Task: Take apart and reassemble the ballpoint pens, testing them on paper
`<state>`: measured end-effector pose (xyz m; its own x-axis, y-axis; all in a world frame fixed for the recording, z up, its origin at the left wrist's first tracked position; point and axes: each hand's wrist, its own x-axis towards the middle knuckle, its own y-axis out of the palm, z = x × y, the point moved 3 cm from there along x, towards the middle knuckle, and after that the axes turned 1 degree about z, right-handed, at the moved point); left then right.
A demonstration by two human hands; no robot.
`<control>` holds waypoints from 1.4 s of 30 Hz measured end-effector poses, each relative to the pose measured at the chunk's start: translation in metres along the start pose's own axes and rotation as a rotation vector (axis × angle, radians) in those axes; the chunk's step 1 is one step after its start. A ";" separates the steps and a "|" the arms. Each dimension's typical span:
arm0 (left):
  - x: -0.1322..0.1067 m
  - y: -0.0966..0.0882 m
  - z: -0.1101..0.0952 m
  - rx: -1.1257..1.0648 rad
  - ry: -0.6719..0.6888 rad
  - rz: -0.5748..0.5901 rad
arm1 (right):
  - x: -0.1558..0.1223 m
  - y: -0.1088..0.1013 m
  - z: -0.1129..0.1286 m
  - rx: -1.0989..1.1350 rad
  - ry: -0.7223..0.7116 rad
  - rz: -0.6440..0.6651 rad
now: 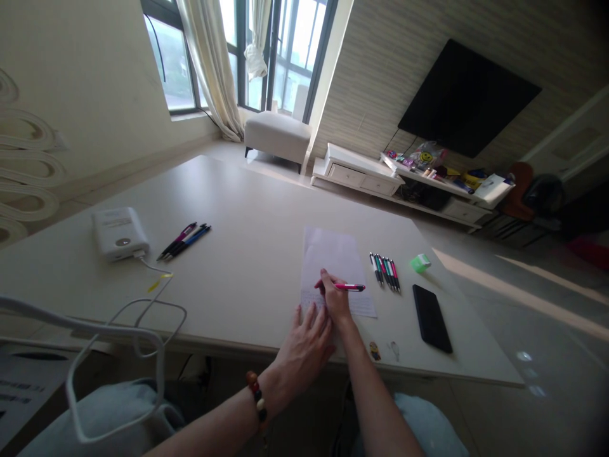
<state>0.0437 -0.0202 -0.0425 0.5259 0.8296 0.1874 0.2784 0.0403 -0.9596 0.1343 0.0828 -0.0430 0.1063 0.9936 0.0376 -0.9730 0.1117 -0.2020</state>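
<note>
A sheet of paper (328, 254) lies near the front edge of the white table, with lines of small handwriting across its lower part. My right hand (334, 298) is closed around a pink pen (349, 287), its dark end pointing right and its tip at the paper. Just left of it, my left hand (309, 333) rests flat with fingers spread, fingertips on the paper's lower left corner. A beaded bracelet (257, 397) circles my left wrist. Several pens (385, 271) lie in a row right of the paper.
A black phone (432, 317) and a small green container (420, 263) lie on the right of the table (252, 254). At left are a white box-like device (120, 233) with a cable (162, 301) and several more pens (184, 241). Two stickers (375, 351) sit by the front edge.
</note>
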 end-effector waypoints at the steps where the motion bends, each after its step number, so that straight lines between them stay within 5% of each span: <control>1: 0.000 0.000 -0.001 0.001 0.003 0.001 | 0.000 0.001 -0.002 -0.045 -0.028 -0.023; 16: -0.001 0.006 -0.001 -0.003 0.020 -0.035 | 0.004 0.007 -0.008 -0.356 -0.137 -0.025; 28: -0.001 0.002 0.001 -0.019 -0.005 -0.004 | 0.002 0.000 -0.011 -0.090 -0.038 -0.100; 37: 0.015 -0.005 0.036 0.018 -0.135 -0.020 | 0.011 -0.061 0.027 -0.071 -0.120 -0.165; 42: 0.027 -0.007 0.053 0.029 -0.163 0.021 | 0.034 -0.117 0.019 -0.386 -0.146 -0.121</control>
<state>0.0135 0.0317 -0.0422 0.3937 0.9096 0.1326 0.2443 0.0355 -0.9691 0.2477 0.1029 0.0005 0.1578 0.9634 0.2166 -0.8041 0.2527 -0.5381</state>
